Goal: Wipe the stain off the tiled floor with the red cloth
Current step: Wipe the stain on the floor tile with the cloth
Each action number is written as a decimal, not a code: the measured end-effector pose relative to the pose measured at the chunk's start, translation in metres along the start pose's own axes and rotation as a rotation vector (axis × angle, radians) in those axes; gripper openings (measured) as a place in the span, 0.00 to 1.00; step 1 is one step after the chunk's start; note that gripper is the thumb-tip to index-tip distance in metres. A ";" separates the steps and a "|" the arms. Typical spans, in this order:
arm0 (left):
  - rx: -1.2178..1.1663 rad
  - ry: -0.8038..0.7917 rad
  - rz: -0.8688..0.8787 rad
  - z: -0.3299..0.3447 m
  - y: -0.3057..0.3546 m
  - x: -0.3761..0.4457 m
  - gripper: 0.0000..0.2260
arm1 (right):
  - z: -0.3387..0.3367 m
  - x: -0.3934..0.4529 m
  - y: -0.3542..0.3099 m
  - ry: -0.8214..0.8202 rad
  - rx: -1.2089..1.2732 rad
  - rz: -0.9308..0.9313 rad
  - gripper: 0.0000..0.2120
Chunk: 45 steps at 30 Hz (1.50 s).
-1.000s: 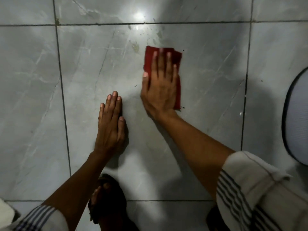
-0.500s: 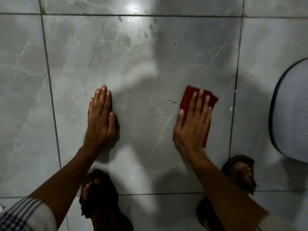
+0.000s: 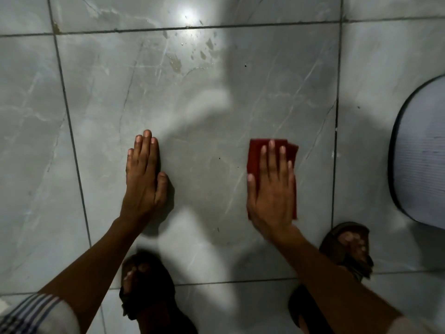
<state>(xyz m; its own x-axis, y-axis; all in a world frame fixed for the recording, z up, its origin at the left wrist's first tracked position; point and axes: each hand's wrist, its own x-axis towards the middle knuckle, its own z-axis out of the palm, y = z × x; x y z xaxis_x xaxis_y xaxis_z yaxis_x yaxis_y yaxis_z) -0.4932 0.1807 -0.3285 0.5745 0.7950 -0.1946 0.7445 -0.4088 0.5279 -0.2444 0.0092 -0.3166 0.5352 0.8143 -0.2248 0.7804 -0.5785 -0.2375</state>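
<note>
**Desk:** What does the cloth look like?

**Photographer:** The cloth (image 3: 271, 150) is dark red, folded into a flat upright rectangle, with one loose layer poking out at its top right corner. It lies pressed flat on the grey marbled floor (image 3: 204, 112), in the lower right part of the big central tile.

**Desk:** And the hand on it?

**Photographer:** The right hand (image 3: 272, 189) lies palm down on top of the cloth, fingers straight and slightly spread, thumb along the cloth's left edge. It is flattened on the cloth, not gripping it. The cloth's top edge shows just beyond the fingertips; a thin red strip shows along the hand's right side, down to the wrist.

**Desk:** The other hand?

**Photographer:** The left hand (image 3: 144, 174) is flat on bare tile, fingers together, thumb out to the right, holding nothing. It sits well apart from the cloth, at about the same height in the frame.

**Desk:** Where is the stain?

**Photographer:** The stain (image 3: 175, 62) is a yellowish smear with scattered spots near the tile's top edge, beside a bright glare. It lies well away from the cloth, up and to the left.

**Desk:** Anything else?

**Photographer:** Two feet in dark sandals, left (image 3: 144, 285) and right (image 3: 349, 249), near the bottom. A pale, dark-rimmed object (image 3: 421, 153) shows at the right edge; what it is cannot be told.
</note>
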 end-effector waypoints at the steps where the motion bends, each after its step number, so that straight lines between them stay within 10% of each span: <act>1: 0.001 0.001 0.001 0.001 0.000 0.000 0.34 | -0.003 0.025 -0.003 0.039 0.012 0.003 0.33; 10: 0.016 -0.054 -0.017 -0.004 -0.001 0.001 0.36 | 0.017 -0.022 -0.052 -0.077 0.059 -0.291 0.34; 16: 0.063 -0.042 -0.003 -0.003 -0.004 0.000 0.38 | -0.006 -0.031 0.028 -0.122 -0.031 -0.222 0.33; 22: 0.082 0.028 0.000 0.005 -0.006 -0.002 0.37 | -0.002 0.066 -0.062 0.116 0.013 0.017 0.32; 29: 0.105 -0.007 0.035 -0.001 -0.013 -0.001 0.34 | 0.027 -0.014 -0.093 -0.066 0.109 -0.321 0.33; 36: 0.296 0.102 0.035 0.010 -0.009 -0.005 0.32 | -0.009 0.007 0.032 0.051 0.032 0.027 0.34; 41: 0.298 0.085 0.001 0.011 -0.008 -0.005 0.32 | -0.014 0.096 -0.012 0.210 0.027 0.215 0.33; 45: 0.278 0.113 -0.069 0.018 0.006 0.000 0.31 | 0.010 0.075 -0.083 0.159 0.074 -0.102 0.34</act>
<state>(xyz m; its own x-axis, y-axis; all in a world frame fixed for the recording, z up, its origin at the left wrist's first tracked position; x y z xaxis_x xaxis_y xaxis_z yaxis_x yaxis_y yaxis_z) -0.4831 0.1701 -0.3399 0.4893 0.8637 -0.1208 0.8541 -0.4465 0.2668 -0.2725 0.1183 -0.3231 0.5034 0.8629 -0.0456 0.8105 -0.4898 -0.3212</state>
